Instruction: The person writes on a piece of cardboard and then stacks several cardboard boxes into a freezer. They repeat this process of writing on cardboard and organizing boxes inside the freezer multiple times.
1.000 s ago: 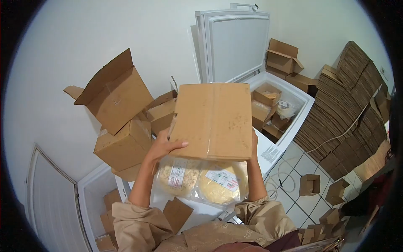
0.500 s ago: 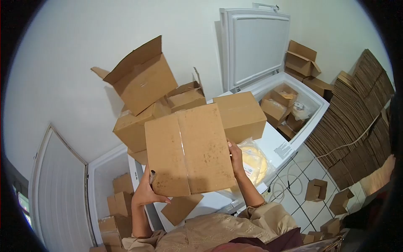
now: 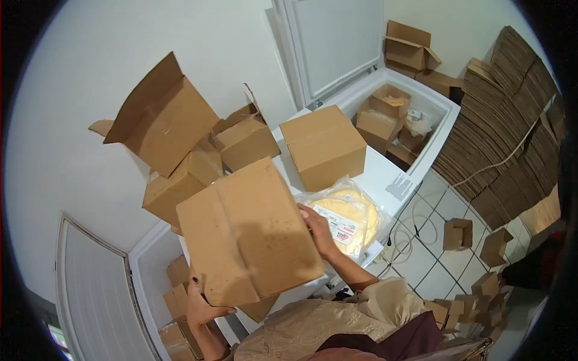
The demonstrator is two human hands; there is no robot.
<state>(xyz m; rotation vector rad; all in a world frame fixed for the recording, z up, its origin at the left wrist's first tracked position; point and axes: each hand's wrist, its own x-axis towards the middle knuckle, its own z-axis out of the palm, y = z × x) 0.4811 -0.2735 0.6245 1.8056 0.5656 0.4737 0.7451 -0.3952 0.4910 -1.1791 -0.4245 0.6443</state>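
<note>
A taped cardboard box (image 3: 250,231) with dark smudges is held up, tilted, between both of my hands. My left hand (image 3: 201,301) grips its lower left corner, thumb along the bottom edge. On the right side my right hand (image 3: 316,228) holds the box, its fingertips partly hidden. Just right of that hand, a clear plastic bag of yellow discs (image 3: 364,216) with a printed label lies on the white freezer top (image 3: 385,174). A closed cardboard box (image 3: 325,141) stands behind the held one. A flat cardboard piece (image 3: 259,308) shows partly beneath it.
Open boxes (image 3: 171,120) are piled at the back left. An open chest freezer (image 3: 448,111) at the right holds boxes and bags; another freezer (image 3: 139,265) is at the left. Flattened cardboard (image 3: 481,132) leans at the right. Small boxes (image 3: 457,234) and a hose (image 3: 406,246) are on the tiles.
The held box has moved left and down with both hands, and its tilt has changed. More of the bag of yellow discs shows. The camera view has shifted.
</note>
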